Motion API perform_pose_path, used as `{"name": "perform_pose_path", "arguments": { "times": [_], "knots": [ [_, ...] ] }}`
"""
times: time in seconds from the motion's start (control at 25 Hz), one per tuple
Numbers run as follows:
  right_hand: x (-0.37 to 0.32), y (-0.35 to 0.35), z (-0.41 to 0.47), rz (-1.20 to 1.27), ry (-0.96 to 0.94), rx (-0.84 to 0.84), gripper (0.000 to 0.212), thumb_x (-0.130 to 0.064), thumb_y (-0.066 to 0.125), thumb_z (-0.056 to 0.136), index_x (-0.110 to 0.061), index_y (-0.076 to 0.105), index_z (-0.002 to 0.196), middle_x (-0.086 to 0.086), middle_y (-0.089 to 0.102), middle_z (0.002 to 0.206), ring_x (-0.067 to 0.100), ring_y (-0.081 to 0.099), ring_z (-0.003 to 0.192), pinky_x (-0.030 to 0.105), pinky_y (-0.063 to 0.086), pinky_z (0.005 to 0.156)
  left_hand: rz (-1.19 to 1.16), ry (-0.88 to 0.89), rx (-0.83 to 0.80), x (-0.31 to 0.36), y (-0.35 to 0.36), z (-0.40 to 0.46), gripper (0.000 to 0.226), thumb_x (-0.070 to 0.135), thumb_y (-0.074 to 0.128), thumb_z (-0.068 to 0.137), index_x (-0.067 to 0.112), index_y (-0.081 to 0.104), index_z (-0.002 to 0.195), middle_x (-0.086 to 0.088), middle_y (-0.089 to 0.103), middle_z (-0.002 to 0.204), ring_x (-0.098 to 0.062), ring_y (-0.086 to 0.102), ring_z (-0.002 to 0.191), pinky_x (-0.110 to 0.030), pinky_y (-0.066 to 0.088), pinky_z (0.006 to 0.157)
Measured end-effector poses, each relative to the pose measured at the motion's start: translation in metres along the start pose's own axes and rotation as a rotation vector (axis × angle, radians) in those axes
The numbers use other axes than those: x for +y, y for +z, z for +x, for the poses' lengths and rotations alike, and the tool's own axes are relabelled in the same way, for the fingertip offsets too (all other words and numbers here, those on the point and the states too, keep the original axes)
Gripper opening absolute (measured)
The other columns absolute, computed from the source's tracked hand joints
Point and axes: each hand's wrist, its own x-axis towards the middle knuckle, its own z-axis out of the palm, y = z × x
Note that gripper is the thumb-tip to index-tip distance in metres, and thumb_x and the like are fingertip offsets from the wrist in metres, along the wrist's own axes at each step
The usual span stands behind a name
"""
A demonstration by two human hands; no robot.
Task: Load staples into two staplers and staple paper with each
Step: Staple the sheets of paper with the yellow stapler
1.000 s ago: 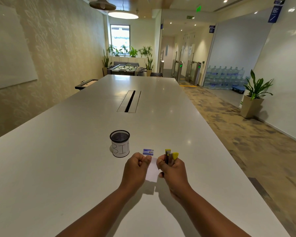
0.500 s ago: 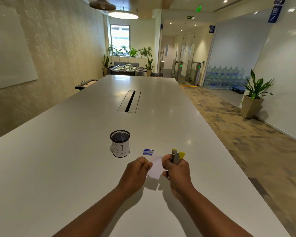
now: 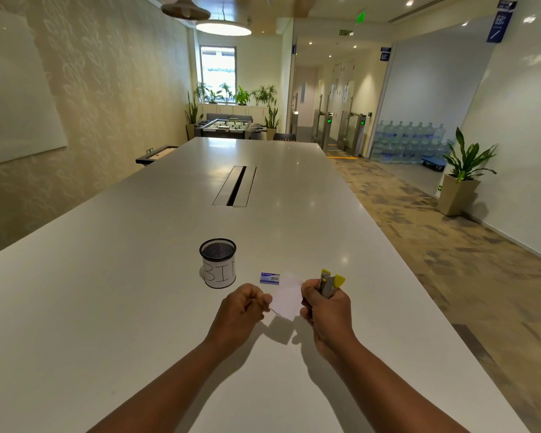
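Observation:
My right hand (image 3: 327, 310) grips a small yellow stapler (image 3: 329, 282), its yellow ends sticking up out of my fist. A small white slip of paper (image 3: 286, 296) is held above the table between both hands; my left hand (image 3: 242, 309) pinches its left edge. The paper's right edge meets my right hand near the stapler, though I cannot tell if it sits in the stapler's jaw. A little blue staple box (image 3: 270, 278) lies flat on the white table (image 3: 107, 307) just beyond the paper. Only one stapler shows.
A black mesh cup (image 3: 218, 264) with a white label reading "BIN" stands left of the staple box. A cable slot (image 3: 235, 185) runs along the table's middle farther away. The table's right edge drops to carpeted floor.
Both hands have shifted slightly right and apart, so more of the paper shows between them. The stapler has moved right with my right hand.

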Motion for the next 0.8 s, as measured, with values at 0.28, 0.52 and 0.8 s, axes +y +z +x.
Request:
{"name": "perform_pose_path", "arguments": {
  "times": [0.28, 0.52, 0.8],
  "knots": [
    [0.005, 0.003, -0.003, 0.015, -0.027, -0.056, 0.012, -0.006, 0.066, 0.096, -0.008, 0.066, 0.084, 0.006, 0.062, 0.071, 0.015, 0.059, 0.065, 0.026, 0.055, 0.062, -0.285, -0.126, -0.031, 0.017, 0.008, -0.004, 0.021, 0.019, 0.077, 0.088, 0.004, 0.063, 0.085, -0.004, 0.067, 0.066, -0.017, 0.064, 0.068, -0.030, 0.059, 0.073],
    [0.006, -0.003, -0.008, -0.138, -0.095, -0.140, 0.009, -0.008, 0.069, 0.093, -0.010, 0.065, 0.086, 0.005, 0.070, 0.077, 0.015, 0.068, 0.074, 0.025, 0.050, 0.056, -0.292, -0.132, 0.108, 0.022, 0.001, 0.005, 0.014, 0.020, 0.069, 0.095, 0.007, 0.070, 0.093, -0.009, 0.068, 0.070, -0.020, 0.060, 0.061, -0.036, 0.058, 0.069],
    [0.002, -0.003, -0.010, -0.259, -0.069, -0.163, 0.009, -0.025, 0.071, 0.093, -0.021, 0.071, 0.085, -0.006, 0.067, 0.069, 0.016, 0.053, 0.066, 0.032, 0.041, 0.057, -0.145, -0.075, -0.020, 0.025, -0.003, 0.003, 0.010, 0.018, 0.067, 0.096, 0.012, 0.075, 0.094, -0.005, 0.065, 0.075, -0.016, 0.057, 0.064, -0.028, 0.059, 0.063]
  ]
}}
